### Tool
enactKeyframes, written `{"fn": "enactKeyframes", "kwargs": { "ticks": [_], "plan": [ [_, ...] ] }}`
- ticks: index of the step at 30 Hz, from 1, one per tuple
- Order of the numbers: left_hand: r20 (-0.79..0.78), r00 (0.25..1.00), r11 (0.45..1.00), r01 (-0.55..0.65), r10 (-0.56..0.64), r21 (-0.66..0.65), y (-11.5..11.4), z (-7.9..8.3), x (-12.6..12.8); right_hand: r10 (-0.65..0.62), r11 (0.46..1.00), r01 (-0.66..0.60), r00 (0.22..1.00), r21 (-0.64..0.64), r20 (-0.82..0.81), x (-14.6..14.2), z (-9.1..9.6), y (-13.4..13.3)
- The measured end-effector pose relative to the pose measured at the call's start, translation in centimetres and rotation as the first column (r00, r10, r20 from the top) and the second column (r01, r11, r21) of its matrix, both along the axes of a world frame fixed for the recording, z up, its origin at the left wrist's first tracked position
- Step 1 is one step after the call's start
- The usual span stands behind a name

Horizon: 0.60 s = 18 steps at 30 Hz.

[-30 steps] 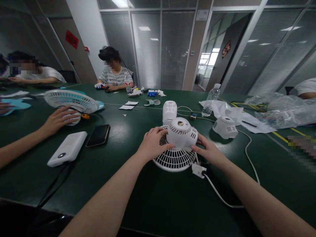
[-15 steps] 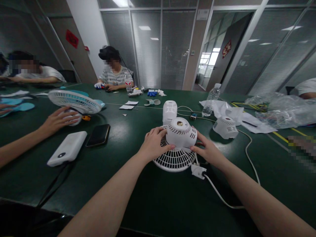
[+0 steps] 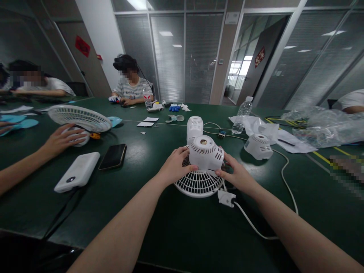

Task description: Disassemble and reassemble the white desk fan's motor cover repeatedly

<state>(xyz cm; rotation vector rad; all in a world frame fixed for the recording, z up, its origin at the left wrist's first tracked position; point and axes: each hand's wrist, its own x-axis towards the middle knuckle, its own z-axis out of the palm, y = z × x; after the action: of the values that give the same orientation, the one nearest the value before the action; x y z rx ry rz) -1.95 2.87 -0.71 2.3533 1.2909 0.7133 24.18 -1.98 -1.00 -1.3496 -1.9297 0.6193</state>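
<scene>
A white fan motor housing (image 3: 205, 153) with slotted vents and a round hole on top sits over a white fan grille (image 3: 197, 185) that lies on the table. My left hand (image 3: 176, 165) is closed around the housing's left side, its thumb along the lower front edge. On the right side, my right hand (image 3: 236, 172) grips the same housing, fingers partly hidden behind it. Close behind stands another white vented housing (image 3: 195, 127). Beside the grille, a small white box-shaped piece (image 3: 226, 198) joins a white cable (image 3: 251, 227).
Another white housing (image 3: 259, 146) lies at right, near a water bottle (image 3: 243, 113) and plastic bags (image 3: 327, 127). To the left are a phone (image 3: 113, 156), a white power bank (image 3: 77, 171) and a co-worker's hand (image 3: 66, 136) on another fan (image 3: 81, 118). More people sit behind.
The housing and both my hands have shifted slightly left in view. At left, the co-worker's fan has moved left and turned a little.
</scene>
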Motion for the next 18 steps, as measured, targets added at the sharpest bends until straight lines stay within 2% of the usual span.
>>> {"fn": "enactKeyframes", "kwargs": {
  "ticks": [7, 18],
  "plan": [
    [0.018, 1.0, 0.998, -0.003, 0.004, -0.066, -0.04, 0.33, -0.07, 0.023, 0.998, -0.024, 0.999, -0.053, -0.023, -0.24, 0.41, -0.21],
    [0.008, 1.0, 0.998, 0.02, -0.019, -0.056, -0.04, 0.98, -0.3, 0.021, 1.0, -0.021, 1.0, -0.002, -0.012, -0.3, 0.21, 0.03]
  ]
}}
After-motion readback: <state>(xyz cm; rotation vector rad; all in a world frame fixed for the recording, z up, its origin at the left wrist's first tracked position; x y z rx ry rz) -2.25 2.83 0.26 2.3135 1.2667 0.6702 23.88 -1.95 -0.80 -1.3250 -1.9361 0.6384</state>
